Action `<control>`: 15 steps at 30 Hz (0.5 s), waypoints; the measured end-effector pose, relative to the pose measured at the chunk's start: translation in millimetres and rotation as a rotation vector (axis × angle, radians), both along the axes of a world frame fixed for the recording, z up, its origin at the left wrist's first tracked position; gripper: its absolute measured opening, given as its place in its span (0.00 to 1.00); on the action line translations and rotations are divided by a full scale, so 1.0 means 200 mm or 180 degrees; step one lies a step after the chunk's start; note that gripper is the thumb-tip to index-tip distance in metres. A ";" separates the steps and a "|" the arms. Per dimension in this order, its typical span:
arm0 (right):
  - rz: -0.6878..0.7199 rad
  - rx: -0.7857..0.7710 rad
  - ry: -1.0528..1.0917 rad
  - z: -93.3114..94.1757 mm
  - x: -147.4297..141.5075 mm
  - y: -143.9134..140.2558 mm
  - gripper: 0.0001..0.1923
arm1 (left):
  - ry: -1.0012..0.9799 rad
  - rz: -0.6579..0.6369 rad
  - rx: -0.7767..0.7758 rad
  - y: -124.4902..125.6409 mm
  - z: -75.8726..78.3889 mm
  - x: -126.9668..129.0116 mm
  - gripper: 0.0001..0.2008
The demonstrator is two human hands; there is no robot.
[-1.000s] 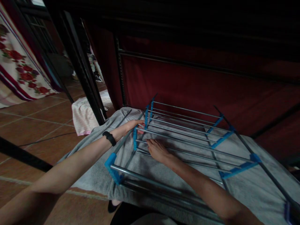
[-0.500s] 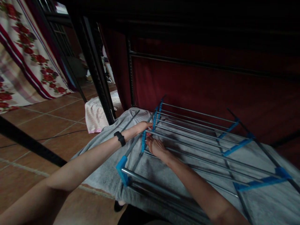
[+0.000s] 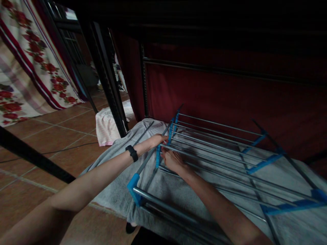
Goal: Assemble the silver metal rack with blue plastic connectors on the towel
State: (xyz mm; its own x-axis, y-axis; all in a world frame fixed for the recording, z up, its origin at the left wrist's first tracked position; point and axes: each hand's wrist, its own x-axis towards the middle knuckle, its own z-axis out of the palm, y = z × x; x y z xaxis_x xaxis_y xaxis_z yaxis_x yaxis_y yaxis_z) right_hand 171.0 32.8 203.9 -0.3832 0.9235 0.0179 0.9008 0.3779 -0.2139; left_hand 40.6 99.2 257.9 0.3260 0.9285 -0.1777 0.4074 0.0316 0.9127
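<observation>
The fingers of the left hand (image 3: 156, 140) are curled lightly over the side rail of the drying rack (image 3: 214, 149), beside a blue bracket (image 3: 158, 156). The right hand (image 3: 171, 160) is reached between the rods; its grip cannot be told. The rack is laid on a grey blanket (image 3: 120, 177). The rail is probably best steadied while the bracket is worked.

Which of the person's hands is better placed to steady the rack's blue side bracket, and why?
Probably the left hand: it already rests against the outer side of the blue bracket, while the right hand lies inside the rack, among the rods.
</observation>
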 end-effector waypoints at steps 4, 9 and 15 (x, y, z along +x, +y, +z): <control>0.0036 -0.0002 -0.0015 -0.02 0.00 -0.01 0.24 | 0.0107 -0.0011 0.0074 -0.01 0.00 0.00 0.19; 0.0044 -0.0096 -0.0067 -0.03 0.00 -0.01 0.23 | 0.0102 -0.0035 0.0069 -0.02 0.01 0.00 0.18; 0.0110 -0.0236 0.0075 -0.04 0.01 0.02 0.22 | 0.0038 0.0029 0.0057 -0.01 0.00 0.00 0.18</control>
